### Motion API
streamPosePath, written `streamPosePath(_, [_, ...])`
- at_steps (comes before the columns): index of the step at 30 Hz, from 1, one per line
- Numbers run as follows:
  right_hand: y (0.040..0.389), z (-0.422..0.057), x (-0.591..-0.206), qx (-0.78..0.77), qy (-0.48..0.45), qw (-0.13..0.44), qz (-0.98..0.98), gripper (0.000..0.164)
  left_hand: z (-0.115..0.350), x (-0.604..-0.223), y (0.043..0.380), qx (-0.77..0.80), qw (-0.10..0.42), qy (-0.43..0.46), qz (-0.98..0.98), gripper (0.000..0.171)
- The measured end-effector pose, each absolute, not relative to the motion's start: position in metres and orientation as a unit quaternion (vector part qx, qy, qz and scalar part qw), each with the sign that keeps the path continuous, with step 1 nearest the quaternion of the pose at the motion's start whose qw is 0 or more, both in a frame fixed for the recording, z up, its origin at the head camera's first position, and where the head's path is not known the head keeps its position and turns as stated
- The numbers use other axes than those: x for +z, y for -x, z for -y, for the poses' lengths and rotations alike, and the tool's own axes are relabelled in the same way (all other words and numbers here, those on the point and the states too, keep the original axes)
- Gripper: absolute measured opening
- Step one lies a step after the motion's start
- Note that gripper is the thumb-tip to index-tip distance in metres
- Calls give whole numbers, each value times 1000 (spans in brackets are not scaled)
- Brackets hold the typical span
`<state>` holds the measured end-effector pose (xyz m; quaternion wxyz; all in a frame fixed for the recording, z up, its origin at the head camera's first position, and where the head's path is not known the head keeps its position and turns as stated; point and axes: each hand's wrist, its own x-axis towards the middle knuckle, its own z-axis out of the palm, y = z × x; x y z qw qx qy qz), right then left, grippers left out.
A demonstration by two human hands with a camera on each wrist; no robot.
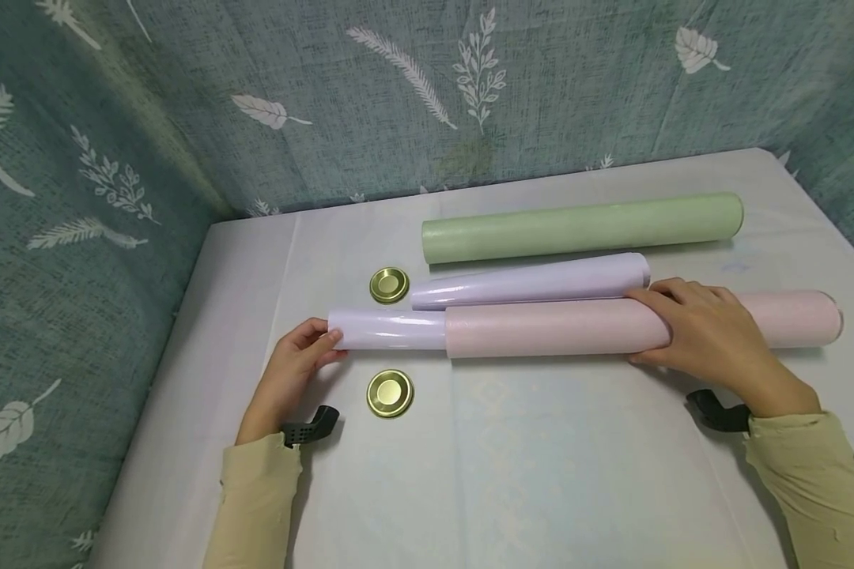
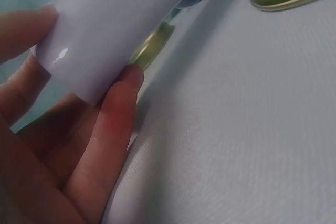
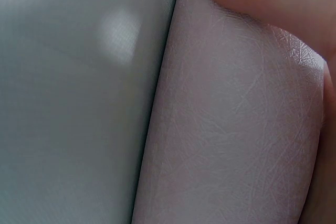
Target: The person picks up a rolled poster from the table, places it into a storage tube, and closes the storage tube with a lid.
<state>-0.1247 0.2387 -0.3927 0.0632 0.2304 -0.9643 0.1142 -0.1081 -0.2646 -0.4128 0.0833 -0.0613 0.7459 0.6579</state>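
My left hand (image 1: 295,367) holds the left end of a glossy lavender roll (image 1: 391,329), fingers and thumb around its rim; the left wrist view shows fingertips under it. The roll's right part is hidden inside a thicker pink roll (image 1: 541,328). Draped over the pink roll right of its middle, my right hand (image 1: 708,332) grips it with thumb at the near side and fingers over the far side. The right wrist view shows the pink roll's finely creased surface (image 3: 231,124) close up. Directly behind lies a second lavender roll (image 1: 534,280), narrower toward its left end.
A green roll (image 1: 583,227) lies at the back of the white-covered table (image 1: 576,474). One gold lid (image 1: 389,284) sits behind the held lavender roll, and another gold lid (image 1: 390,393) in front of it. A leaf-patterned curtain (image 1: 370,95) hangs behind the table.
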Motion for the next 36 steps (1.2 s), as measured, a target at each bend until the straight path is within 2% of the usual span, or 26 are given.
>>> streamPosePath(8, [125,-239,-393,111,-231,62,965,79,263,-416,108,616,93,55,-780,36])
streamPosePath(23, [124,-239,-393,109,-232,64,964,79,261,-413,105,601,123,14,-790,29])
streamPosePath(36, [125,-238,-391,108,-231,59,965,78,252,-412,106,596,117,-3,-795,25])
